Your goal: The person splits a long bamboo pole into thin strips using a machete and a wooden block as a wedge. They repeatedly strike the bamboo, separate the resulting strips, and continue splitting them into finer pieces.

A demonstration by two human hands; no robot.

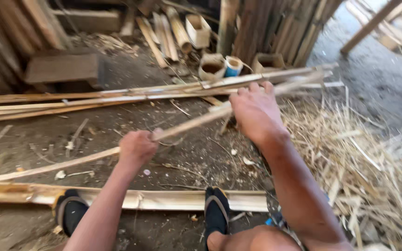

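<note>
My left hand (137,146) is closed around a long thin bamboo strip (47,167) that runs from the lower left up toward the right. My right hand (255,113) grips the same strip further along, its fingers curled over it near a bundle of long bamboo slats (117,96) lying across the dirt floor. Both feet in black sandals (216,209) rest on a wide split bamboo half (164,200) lying flat in front of me.
A heap of pale bamboo shavings (359,158) covers the ground at right. Cut bamboo sections and a blue-and-white cup (232,66) stand at the back by upright poles (275,32). A wooden block (63,68) sits at the back left.
</note>
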